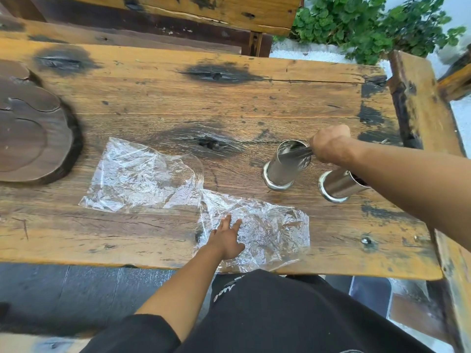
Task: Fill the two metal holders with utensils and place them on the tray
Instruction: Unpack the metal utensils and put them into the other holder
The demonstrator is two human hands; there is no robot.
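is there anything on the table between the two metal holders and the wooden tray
Yes. Two crumpled clear plastic bags lie between the holders and the tray; lifted holders would likely pass over them.

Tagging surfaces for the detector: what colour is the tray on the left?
Dark brown wood; the tray shows only in the head view.

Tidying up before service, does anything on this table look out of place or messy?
Two crumpled clear plastic bags lie flat on the wooden table: one mid-table, one at the near edge under the left hand. Both metal holders stand upright.
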